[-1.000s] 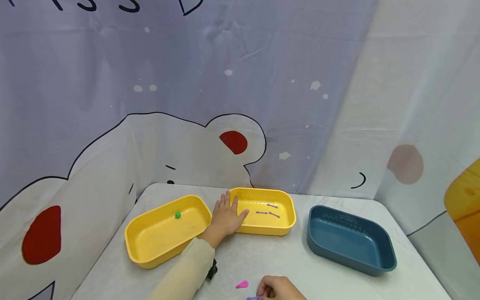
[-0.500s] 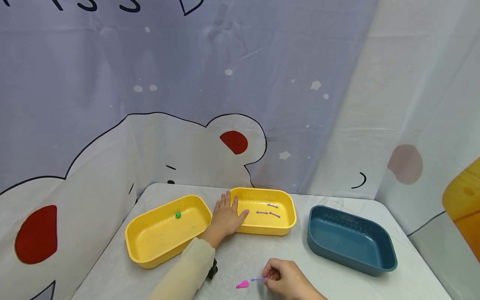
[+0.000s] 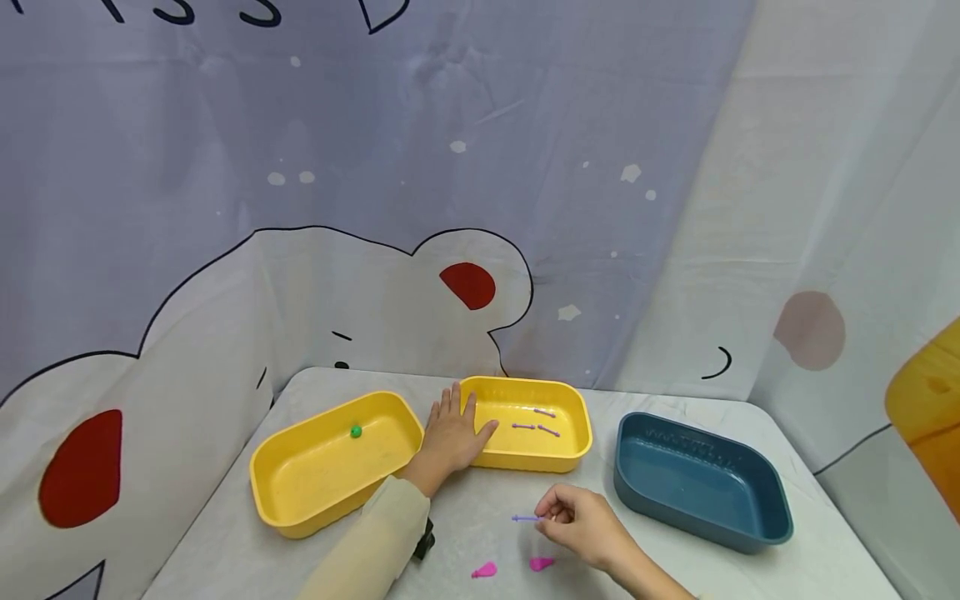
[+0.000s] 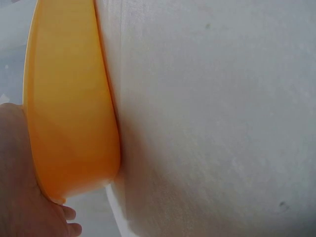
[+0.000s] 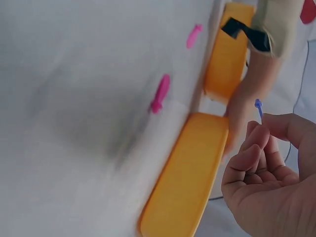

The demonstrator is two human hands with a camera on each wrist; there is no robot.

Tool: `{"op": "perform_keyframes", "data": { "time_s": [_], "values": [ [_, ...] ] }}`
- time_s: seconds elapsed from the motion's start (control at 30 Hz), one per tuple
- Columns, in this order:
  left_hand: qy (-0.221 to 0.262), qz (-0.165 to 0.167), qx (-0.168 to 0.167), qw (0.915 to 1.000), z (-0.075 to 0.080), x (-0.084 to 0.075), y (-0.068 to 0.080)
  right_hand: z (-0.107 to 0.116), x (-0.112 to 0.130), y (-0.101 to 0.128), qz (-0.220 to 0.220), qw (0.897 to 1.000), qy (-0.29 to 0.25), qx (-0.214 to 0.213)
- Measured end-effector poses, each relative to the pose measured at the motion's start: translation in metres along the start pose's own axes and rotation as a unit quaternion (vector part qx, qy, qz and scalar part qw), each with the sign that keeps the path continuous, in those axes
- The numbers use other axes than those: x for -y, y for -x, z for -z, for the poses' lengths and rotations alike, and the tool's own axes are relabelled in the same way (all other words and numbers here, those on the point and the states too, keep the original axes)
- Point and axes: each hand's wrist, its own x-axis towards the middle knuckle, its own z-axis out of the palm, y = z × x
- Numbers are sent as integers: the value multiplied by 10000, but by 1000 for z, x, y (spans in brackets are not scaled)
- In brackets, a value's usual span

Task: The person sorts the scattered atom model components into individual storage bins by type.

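A person's right hand (image 3: 581,525) is pinching a slim purple pick (image 3: 527,518) between thumb and fingertips above the white table (image 3: 495,500), in front of the middle yellow tray (image 3: 573,429). In the head view the pick's long axis is lying nearly level and running left to right, its free end pointing toward the person's left while the other end is disappearing into the pinch; the right wrist view is showing the same pick (image 5: 258,108) sticking out past the curled fingertips (image 5: 256,143), its small head at the far end. Three trays are sitting in a row on the table: two yellow and one dark blue tray (image 3: 701,479) on the right. Three more purple picks (image 3: 536,425) are lying inside the middle yellow tray, making four purple picks in all, and a single green bead (image 3: 356,431) is resting in the left yellow tray (image 3: 300,508). Two pink pieces (image 3: 512,567) are lying on the table just beside the right hand, on its near side. The left hand (image 3: 452,433), in a pale sleeve (image 3: 371,542), is resting flat with fingers straight and slightly spread, touching the left end of the middle yellow tray, in the gap between the two yellow trays; the left wrist view is showing the palm pressed against that tray's outer wall.
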Motion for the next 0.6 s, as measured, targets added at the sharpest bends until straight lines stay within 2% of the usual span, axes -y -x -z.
{"op": "perform_keyframes", "data": {
  "time_s": [0.37,0.6],
  "values": [
    [34,-118,-35,9999,1,1,1,22,3,-14,-496,9947,-449,-778],
    [70,-28,35,10000,2,0,2,33,2,-30,-707,9892,-699,-1075]
  ]
}}
